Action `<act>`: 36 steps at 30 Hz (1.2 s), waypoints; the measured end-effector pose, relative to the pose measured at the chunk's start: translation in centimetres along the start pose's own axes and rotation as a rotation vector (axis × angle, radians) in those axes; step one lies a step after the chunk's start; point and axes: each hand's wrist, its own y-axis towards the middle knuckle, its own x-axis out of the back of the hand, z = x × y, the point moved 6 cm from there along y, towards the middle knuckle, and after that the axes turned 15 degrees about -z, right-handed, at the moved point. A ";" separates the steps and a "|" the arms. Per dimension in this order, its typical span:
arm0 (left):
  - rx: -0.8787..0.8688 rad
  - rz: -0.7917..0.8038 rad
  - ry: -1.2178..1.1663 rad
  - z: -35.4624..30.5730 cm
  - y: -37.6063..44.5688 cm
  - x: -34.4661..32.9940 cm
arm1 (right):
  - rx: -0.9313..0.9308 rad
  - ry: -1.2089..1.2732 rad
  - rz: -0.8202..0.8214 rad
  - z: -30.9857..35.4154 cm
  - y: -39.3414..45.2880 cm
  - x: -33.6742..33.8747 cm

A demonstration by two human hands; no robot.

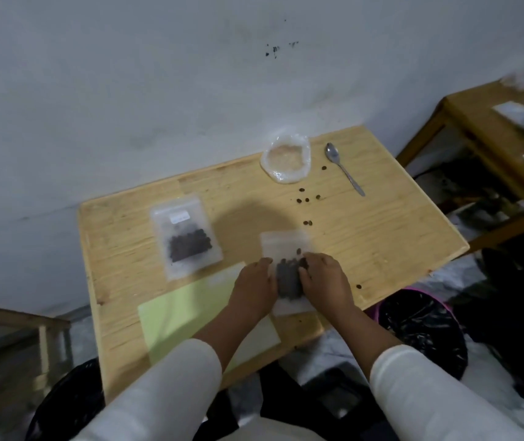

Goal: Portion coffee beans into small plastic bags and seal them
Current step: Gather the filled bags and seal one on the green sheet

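Head view: settling beans in small frosted plastic bag before sealing.
Left hand and right hand grip its sides; next: press shut the mouth at 12 o'clock.

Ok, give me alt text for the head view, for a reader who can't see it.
Both hands, left hand and right hand, press either side of a small bag of coffee beans lying on a wooden table. A filled, labelled bag lies to the left; a spoon, an empty clear bag and loose beans lie beyond.
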 end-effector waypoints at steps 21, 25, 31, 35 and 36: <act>0.336 -0.313 -0.663 5.4 -1.6 8.3 | 0.006 0.704 0.170 8.1 0.0 0.5; 0.441 -0.339 -0.691 8.1 -3.2 9.0 | 0.017 0.581 0.242 8.3 -1.8 -0.5; 0.487 -0.356 -0.771 10.3 -5.2 9.6 | 0.101 0.166 0.273 6.6 -3.9 -2.2; 0.478 -0.349 -0.790 10.8 -5.8 9.8 | 0.140 0.141 0.246 6.7 -4.5 -2.7; 0.480 -0.345 -0.802 10.9 -5.9 9.9 | 0.148 0.139 0.238 6.9 -4.6 -2.9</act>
